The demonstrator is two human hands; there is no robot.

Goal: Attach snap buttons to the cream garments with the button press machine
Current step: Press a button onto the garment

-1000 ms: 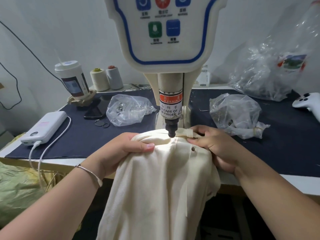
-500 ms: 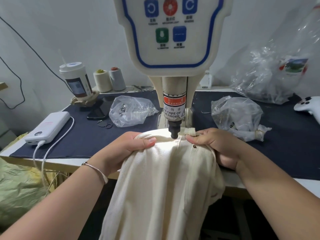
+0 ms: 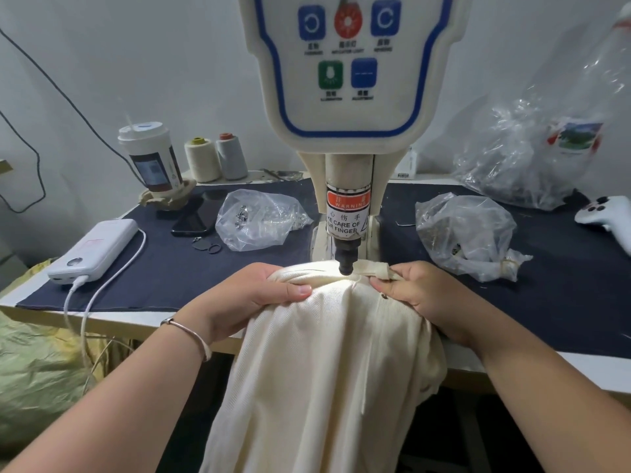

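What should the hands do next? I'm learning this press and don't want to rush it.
Probably hold the cream garment taut and fire the press: the punch tip sits right at the fabric edge, with the left hand and right hand gripping it on either side, fingertips clear.

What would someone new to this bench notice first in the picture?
The tall button press machine in the centre, its black punch tip right over the brightly lit cream garment. The left hand and right hand grip the cloth close on either side, under the red finger warning label.
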